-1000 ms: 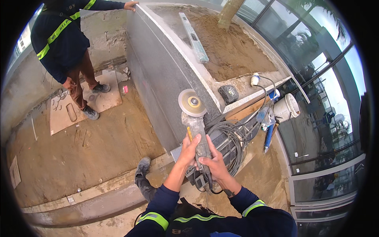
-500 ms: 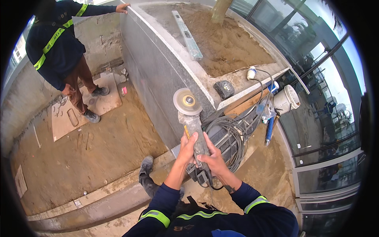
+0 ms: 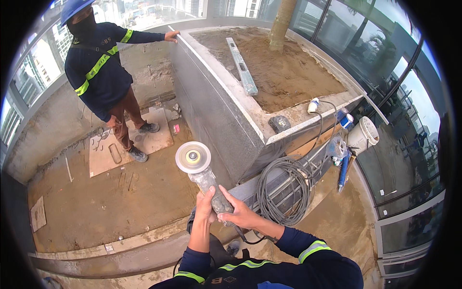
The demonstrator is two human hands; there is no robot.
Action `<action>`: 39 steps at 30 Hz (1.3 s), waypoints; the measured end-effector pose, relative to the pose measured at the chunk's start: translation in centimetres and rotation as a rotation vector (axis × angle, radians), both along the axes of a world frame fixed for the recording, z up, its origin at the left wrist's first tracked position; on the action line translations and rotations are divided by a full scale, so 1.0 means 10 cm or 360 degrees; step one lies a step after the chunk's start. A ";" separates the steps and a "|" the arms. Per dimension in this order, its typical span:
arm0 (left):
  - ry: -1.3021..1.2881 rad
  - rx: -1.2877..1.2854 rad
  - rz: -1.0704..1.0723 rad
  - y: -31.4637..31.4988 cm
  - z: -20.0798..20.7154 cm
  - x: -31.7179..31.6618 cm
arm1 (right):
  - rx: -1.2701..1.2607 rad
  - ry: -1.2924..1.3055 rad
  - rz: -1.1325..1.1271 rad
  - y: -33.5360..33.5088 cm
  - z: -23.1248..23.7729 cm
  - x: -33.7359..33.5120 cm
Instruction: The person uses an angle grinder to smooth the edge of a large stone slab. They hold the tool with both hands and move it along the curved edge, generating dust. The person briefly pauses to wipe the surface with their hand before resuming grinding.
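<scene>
You hold an angle grinder (image 3: 204,180) in both hands, just in front of the near corner of the grey stone planter (image 3: 226,115). Your left hand (image 3: 206,206) is wrapped shut around the grinder's dusty body from the left, and your right hand (image 3: 239,215) is clamped on it from the right, fingers spread along the handle. The round disc (image 3: 192,157) faces up toward you, level with the planter's front wall and just left of its corner. Inside the planter lies sandy soil (image 3: 284,72) with a tree trunk (image 3: 281,24) rising at the far end, and a long spirit level (image 3: 242,65) rests on its left rim. On the planter's near rim sit a dark tape measure (image 3: 279,123) and a white and blue plug (image 3: 313,105). Below the planter's right corner a coil of grey cable (image 3: 281,190) lies on the floor, with a white bucket (image 3: 363,136) and a blue tube (image 3: 342,168) further right. A small red packet (image 3: 176,128) lies at the foot of the planter's left wall, beside a pale board (image 3: 130,142). Another person (image 3: 103,72) in a dark jacket with yellow stripes and a blue helmet stands on that board, one hand on the planter's far corner.
</scene>
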State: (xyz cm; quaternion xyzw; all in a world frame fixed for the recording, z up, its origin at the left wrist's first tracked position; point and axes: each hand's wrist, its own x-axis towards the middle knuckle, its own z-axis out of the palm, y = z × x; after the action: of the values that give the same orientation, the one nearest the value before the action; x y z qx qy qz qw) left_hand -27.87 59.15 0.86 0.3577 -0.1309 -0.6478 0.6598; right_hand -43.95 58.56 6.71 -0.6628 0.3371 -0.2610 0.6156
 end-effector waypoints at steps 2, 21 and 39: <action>0.0080 -0.0003 0.0025 0.24 -0.08 0.26 | -0.0919 0.0246 0.0303 -0.08 0.11 0.00; 0.0064 -0.0149 -0.0012 0.21 0.06 -0.02 | -0.0290 0.0525 -0.0192 0.15 0.26 -0.16; 0.0287 -0.0159 -0.0420 -0.61 -0.34 -0.71 | -0.0120 0.0733 -0.0668 -0.20 -0.34 -0.37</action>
State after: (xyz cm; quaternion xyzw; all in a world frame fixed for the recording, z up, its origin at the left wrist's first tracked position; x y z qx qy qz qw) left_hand -34.98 53.02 -2.53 0.2446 -0.1490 -0.7509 0.5951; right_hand -47.68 56.59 3.27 -0.6427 0.5872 -0.2376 0.4308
